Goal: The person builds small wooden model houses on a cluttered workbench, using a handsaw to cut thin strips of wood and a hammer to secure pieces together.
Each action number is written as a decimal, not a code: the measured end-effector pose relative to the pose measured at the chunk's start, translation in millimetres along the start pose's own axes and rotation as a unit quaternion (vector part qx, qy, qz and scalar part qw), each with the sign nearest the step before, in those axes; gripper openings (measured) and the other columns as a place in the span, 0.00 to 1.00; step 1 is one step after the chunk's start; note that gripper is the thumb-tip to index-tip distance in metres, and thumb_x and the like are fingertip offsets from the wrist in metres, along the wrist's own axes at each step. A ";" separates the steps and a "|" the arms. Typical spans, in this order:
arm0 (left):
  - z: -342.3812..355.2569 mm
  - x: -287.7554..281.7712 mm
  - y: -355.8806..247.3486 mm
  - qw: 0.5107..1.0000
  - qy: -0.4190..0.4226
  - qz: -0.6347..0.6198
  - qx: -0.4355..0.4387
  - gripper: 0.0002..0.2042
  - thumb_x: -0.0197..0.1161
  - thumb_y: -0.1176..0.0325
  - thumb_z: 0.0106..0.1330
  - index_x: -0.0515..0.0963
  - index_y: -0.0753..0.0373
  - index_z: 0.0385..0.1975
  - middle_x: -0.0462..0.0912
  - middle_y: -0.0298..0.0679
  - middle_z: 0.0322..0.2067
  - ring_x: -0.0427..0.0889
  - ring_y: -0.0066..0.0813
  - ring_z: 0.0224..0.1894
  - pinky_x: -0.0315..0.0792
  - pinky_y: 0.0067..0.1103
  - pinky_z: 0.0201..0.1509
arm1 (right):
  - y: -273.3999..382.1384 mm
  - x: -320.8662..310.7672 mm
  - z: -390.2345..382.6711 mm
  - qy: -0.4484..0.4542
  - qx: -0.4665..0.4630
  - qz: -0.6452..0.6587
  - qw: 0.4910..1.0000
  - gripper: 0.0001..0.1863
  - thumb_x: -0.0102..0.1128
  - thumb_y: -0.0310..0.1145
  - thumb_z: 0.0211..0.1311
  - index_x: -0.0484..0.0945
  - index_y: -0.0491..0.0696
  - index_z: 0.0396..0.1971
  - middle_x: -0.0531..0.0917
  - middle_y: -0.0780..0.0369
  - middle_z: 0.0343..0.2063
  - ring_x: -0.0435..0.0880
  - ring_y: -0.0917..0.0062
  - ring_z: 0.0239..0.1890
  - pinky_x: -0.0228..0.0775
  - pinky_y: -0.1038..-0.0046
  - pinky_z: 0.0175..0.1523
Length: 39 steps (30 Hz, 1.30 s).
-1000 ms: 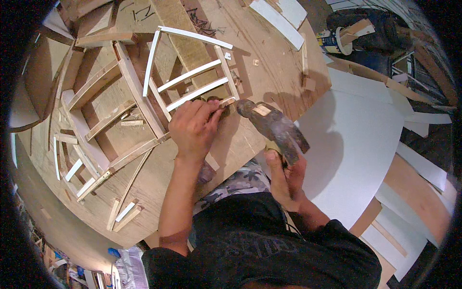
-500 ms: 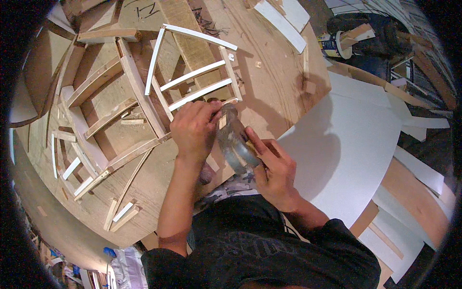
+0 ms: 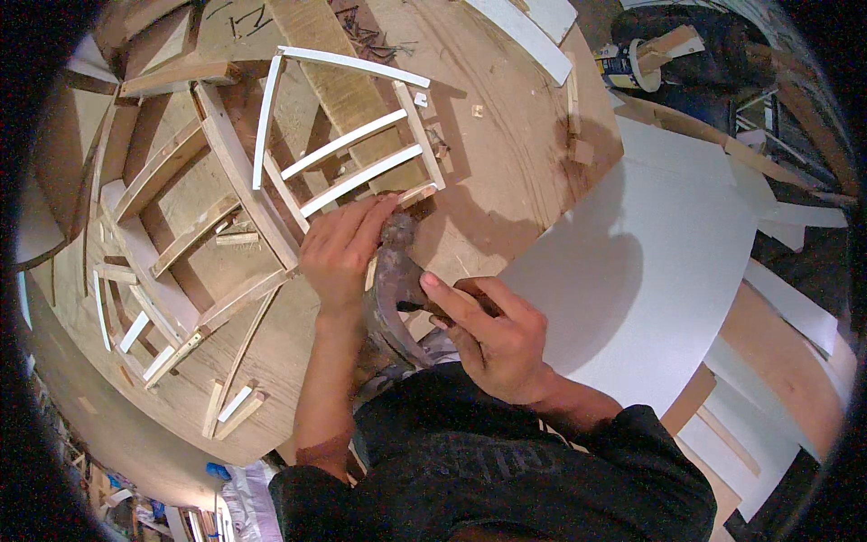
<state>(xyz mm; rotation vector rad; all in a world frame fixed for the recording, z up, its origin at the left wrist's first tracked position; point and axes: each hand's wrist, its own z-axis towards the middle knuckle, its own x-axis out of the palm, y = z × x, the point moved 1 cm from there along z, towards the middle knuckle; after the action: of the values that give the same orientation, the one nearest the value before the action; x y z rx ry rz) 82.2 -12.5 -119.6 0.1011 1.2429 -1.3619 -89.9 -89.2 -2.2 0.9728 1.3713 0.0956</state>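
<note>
Moved the claw hammer [image 3: 390, 280], held in the right hand [image 3: 497, 339], closer in beside the left hand [image 3: 339, 253], curled, grip too hidden to tell, at the small wooden frame [image 3: 361, 181] on the worktop [image 3: 515, 135], likely mid-tapping.

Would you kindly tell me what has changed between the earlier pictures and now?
The right hand has brought the hammer leftward, to close beside the left hand. Nothing was visibly taken up or let go: the right hand keeps hold of the hammer. The left hand stays at the near edge of the small white-edged frame, and the larger wooden frame lies as before.
</note>
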 end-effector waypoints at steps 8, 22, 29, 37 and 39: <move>0.3 -7.6 -0.5 1.000 0.026 -0.010 -0.009 0.16 0.76 0.71 0.53 0.91 0.52 0.44 0.91 0.30 0.37 0.89 0.28 0.38 0.81 0.26 0.42 | -2.2 -0.2 1.4 -0.004 0.051 0.002 0.999 0.31 0.70 0.21 0.59 0.84 0.56 0.65 0.86 0.56 0.39 0.88 0.66 0.35 0.81 0.68 0.39; -0.5 -4.3 4.1 0.999 0.018 -0.047 -0.019 0.14 0.77 0.71 0.54 0.91 0.53 0.42 0.92 0.32 0.37 0.90 0.30 0.38 0.81 0.25 0.43 | -12.9 -3.2 11.7 0.016 0.060 0.004 0.998 0.35 0.67 0.28 0.64 0.78 0.70 0.70 0.85 0.58 0.42 0.88 0.62 0.37 0.84 0.63 0.39; -2.2 -4.7 10.9 0.998 0.018 -0.052 -0.011 0.14 0.75 0.71 0.54 0.91 0.53 0.42 0.92 0.32 0.39 0.90 0.30 0.39 0.81 0.24 0.43 | 4.5 -5.9 10.0 -0.004 -0.010 -0.028 1.000 0.34 0.67 0.17 0.58 0.83 0.59 0.66 0.85 0.56 0.38 0.88 0.65 0.33 0.81 0.69 0.39; 4.0 -3.0 2.4 0.997 0.015 -0.070 -0.036 0.13 0.78 0.71 0.55 0.91 0.53 0.40 0.92 0.31 0.36 0.89 0.31 0.37 0.81 0.24 0.41 | 2.6 -12.0 14.6 0.024 0.067 -0.041 0.997 0.32 0.69 0.20 0.60 0.83 0.57 0.66 0.86 0.56 0.39 0.88 0.65 0.34 0.81 0.69 0.39; 6.0 -2.9 0.4 0.997 0.001 -0.069 -0.041 0.12 0.79 0.71 0.55 0.91 0.52 0.40 0.91 0.31 0.35 0.89 0.31 0.36 0.80 0.24 0.41 | 5.2 -12.9 15.4 0.011 0.080 -0.019 0.997 0.32 0.69 0.20 0.60 0.83 0.57 0.66 0.86 0.56 0.39 0.88 0.65 0.34 0.81 0.69 0.39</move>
<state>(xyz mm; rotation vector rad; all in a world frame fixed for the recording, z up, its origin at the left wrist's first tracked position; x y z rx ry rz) 86.8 -14.6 -115.3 -0.0409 1.3255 -1.4277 -77.8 -101.5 9.3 1.0801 1.4327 -0.0331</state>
